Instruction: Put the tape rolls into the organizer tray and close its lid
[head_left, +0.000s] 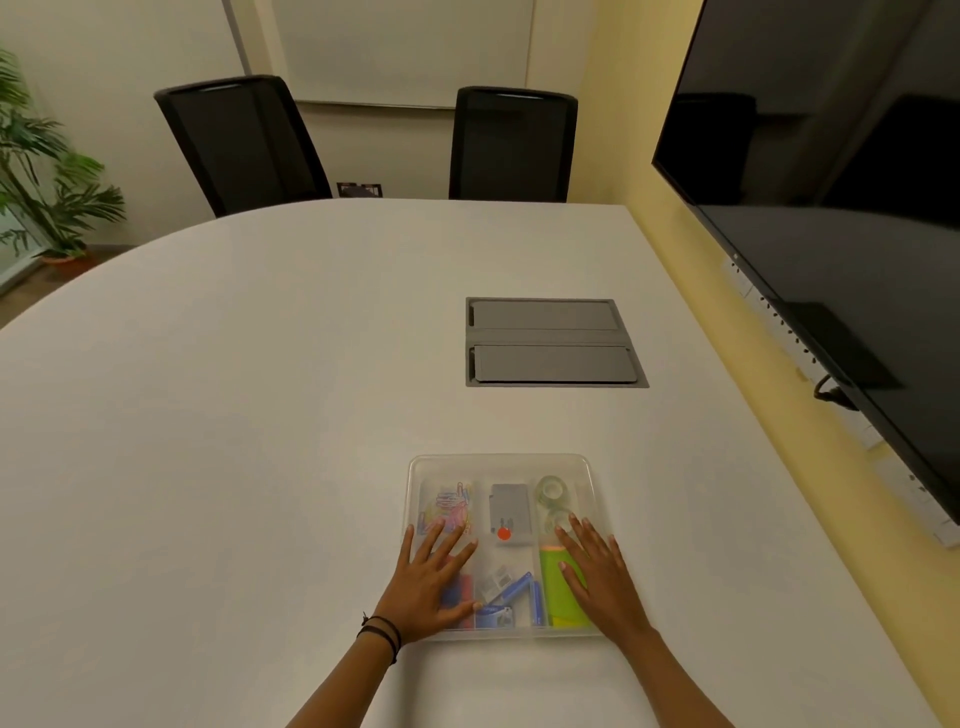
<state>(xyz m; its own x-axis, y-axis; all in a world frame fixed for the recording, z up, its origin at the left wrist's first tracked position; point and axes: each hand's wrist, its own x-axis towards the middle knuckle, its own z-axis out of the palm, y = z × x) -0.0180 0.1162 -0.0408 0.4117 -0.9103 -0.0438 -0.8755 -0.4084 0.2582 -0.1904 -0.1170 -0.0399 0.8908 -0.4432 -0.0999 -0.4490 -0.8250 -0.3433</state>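
Note:
A clear plastic organizer tray (501, 460) lies on the white table near me, with its clear lid lying flat over it. Two clear tape rolls (553, 489) sit one behind the other in its far right compartment, seen through the lid. My left hand (434, 582) lies flat with fingers spread on the lid's near left part. Over on the near right part, my right hand (597, 571) lies flat too, fingers spread, just in front of the tape rolls. Neither hand holds anything.
Inside the tray are coloured paper clips (449, 506), a grey box (509, 512), a blue stapler (511, 597) and green sticky notes (558, 592). A grey cable hatch (550, 340) is set in the table beyond. Two black chairs (511, 140) stand at the far edge. A wall screen (831, 182) hangs at right.

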